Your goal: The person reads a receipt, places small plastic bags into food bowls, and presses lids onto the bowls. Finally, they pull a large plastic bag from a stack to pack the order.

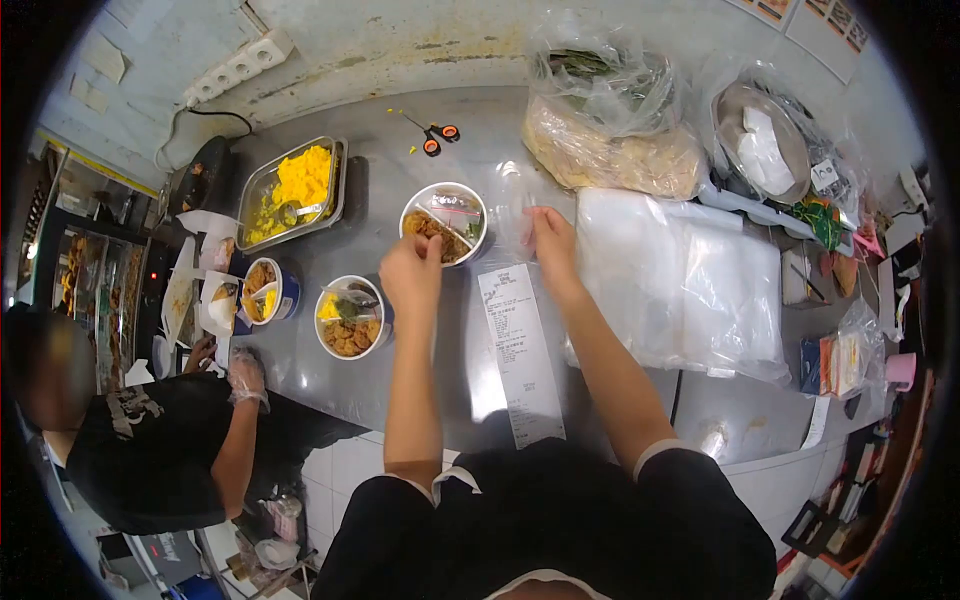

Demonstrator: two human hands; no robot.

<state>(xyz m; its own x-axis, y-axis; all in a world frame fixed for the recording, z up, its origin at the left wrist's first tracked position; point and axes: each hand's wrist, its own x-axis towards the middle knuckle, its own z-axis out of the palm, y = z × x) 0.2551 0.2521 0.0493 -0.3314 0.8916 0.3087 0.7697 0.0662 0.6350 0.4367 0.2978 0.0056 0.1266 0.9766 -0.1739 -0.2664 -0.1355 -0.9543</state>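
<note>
My left hand [411, 272] is closed at the near rim of a round food bowl [444, 221] that holds fried pieces and a divider. My right hand [551, 240] pinches a clear plastic film or lid [512, 205] just right of that bowl. A long white receipt [519, 350] lies on the steel counter between my forearms. A second filled bowl [350, 316] with yellow rice and fried pieces stands left of my left hand.
A steel tray of yellow rice [292, 190] sits at the back left, scissors [438, 136] behind the bowl. A stack of clear bags [690, 280] lies to the right, bagged foods [610, 110] behind. Another person with a gloved hand [245, 375] works at the left beside a third bowl [266, 290].
</note>
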